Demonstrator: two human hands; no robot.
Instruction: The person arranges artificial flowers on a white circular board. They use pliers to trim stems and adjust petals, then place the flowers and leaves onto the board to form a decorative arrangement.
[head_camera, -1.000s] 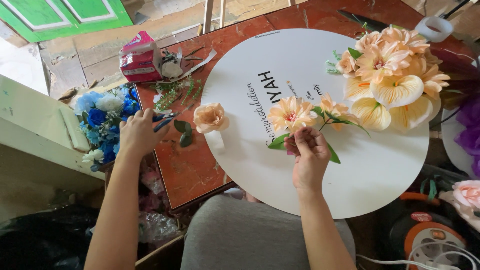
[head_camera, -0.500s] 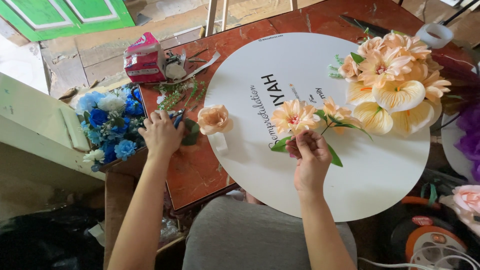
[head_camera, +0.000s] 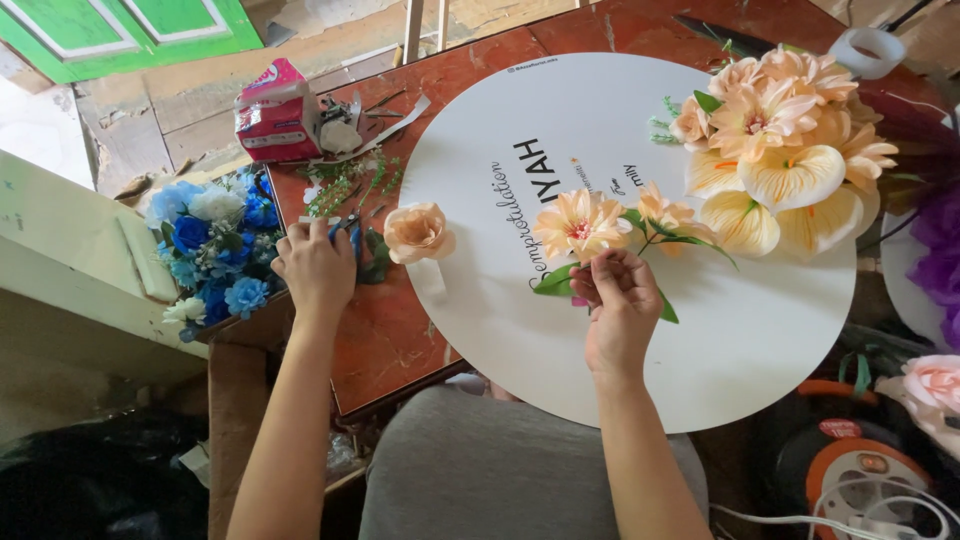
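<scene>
A round white board (head_camera: 520, 330) with dark lettering lies on a red-brown table (head_camera: 385, 330). My right hand (head_camera: 618, 305) pinches the stem of a peach flower sprig (head_camera: 585, 225) and presses it onto the board. A cluster of peach and cream flowers (head_camera: 780, 150) is fixed at the board's upper right. My left hand (head_camera: 318, 268) rests on the table's left edge, closed over blue-handled scissors (head_camera: 350, 232). A loose peach rose (head_camera: 418, 232) lies just right of that hand, at the board's rim.
A bunch of blue and white flowers (head_camera: 210, 250) sits left of the table. A pink packet (head_camera: 272, 112), green sprigs (head_camera: 345, 185) and scraps lie at the back left. A tape roll (head_camera: 868, 50) is at the far right, purple flowers (head_camera: 940, 260) and an orange cable reel (head_camera: 860, 470) lower right.
My left hand has moved from the blue flowers to the right, onto the table, and closed over the scissors. My right hand has stayed on the flower stem.
</scene>
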